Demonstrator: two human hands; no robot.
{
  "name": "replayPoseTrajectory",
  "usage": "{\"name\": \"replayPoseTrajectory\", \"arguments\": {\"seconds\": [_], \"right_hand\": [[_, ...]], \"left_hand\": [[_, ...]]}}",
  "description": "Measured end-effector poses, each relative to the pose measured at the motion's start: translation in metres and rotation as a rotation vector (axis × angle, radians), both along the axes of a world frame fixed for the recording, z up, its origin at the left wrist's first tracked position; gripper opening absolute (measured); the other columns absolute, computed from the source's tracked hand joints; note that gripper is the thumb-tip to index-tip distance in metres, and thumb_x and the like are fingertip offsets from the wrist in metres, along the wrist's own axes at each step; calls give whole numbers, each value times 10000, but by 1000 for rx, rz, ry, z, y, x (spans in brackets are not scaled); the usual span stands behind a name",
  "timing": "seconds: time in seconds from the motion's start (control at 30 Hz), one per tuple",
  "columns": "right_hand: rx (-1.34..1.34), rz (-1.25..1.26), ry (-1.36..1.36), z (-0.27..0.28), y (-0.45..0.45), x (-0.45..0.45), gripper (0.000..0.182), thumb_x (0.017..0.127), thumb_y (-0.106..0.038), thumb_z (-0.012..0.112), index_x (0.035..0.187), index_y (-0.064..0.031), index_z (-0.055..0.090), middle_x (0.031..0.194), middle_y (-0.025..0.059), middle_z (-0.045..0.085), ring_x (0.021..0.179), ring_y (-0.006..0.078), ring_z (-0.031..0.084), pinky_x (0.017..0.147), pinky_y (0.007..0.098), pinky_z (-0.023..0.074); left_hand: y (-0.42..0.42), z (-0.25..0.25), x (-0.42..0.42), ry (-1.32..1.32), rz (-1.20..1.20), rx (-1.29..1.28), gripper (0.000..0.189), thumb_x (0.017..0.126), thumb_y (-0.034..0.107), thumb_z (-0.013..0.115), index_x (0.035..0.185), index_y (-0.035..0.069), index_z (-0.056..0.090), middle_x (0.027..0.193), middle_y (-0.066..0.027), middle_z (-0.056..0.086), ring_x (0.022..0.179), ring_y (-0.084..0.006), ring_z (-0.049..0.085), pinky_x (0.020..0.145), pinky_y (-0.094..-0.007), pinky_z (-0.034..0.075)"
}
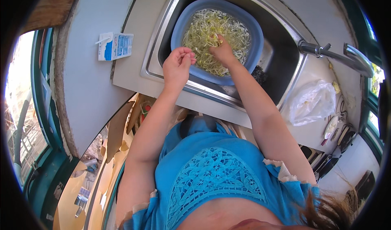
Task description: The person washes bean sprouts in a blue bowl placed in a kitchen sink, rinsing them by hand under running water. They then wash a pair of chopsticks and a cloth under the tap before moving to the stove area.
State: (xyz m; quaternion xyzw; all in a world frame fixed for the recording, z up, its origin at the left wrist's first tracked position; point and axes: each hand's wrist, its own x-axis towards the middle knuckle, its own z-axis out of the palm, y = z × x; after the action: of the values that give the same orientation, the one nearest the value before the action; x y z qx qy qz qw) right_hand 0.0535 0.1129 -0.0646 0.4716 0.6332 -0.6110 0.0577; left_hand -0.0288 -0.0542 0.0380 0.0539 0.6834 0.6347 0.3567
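A blue plastic basin [258, 51] stands in the stainless steel sink [285, 74]. Bean sprouts [201, 29], pale with yellowish-green heads, float in water inside it. My right hand [224, 50] reaches into the basin, its fingers closed around a few sprouts. Over the basin's near left rim is my left hand [179, 63], fingers curled in and thumb pressed against them. Nothing shows plainly between those fingertips, which are partly turned from view.
A metal faucet [336, 57] extends at the sink's right. Beside it a clear plastic bag [313, 103] lies on the counter [128, 74]. A blue and white carton [115, 46] sits at left. A dark scouring pad [259, 75] rests in the sink near the basin.
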Motion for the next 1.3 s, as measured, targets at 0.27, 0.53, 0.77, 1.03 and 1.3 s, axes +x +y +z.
{"name": "replayPoseTrajectory", "arguments": {"seconds": [0.27,0.53,0.77,1.03,1.3], "right_hand": [[-713,-253,370,48,33,47,534,776,-17,603,1285,11,443,1065,116,627,901,208,626,804,324,528],[589,217,-264,62,44,41,607,795,-146,577,1369,-61,396,1175,216,563,1046,344,585,911,418,470],[798,216,-166,55,32,16,563,819,-205,598,1342,-72,438,1272,199,507,1147,366,526,962,439,436],[725,418,-79,33,17,20,574,761,-337,642,1242,-44,528,1283,218,502,1154,361,527,945,419,450],[701,347,-91,83,-16,74,499,792,-184,631,1250,-13,528,1332,287,426,1213,388,457,1006,435,400]], "left_hand": [[0,-3,-2,-32,-48,42,194,978,82,453,1077,-46,561,967,-141,644,835,-171,644,778,-269,532],[8,3,-2,-255,29,111,184,973,110,478,1060,-32,557,988,-149,642,864,-189,654,799,-266,534],[22,6,-7,-360,-5,81,187,958,82,494,1086,-48,535,1037,-161,630,918,-196,642,837,-260,526],[50,41,9,-605,-197,199,268,967,73,470,1187,-76,503,1120,-190,603,1007,-227,626,893,-273,522],[152,116,135,-230,-856,352,160,881,65,623,1006,-28,661,911,-88,681,793,-127,649,726,-248,537]]}}
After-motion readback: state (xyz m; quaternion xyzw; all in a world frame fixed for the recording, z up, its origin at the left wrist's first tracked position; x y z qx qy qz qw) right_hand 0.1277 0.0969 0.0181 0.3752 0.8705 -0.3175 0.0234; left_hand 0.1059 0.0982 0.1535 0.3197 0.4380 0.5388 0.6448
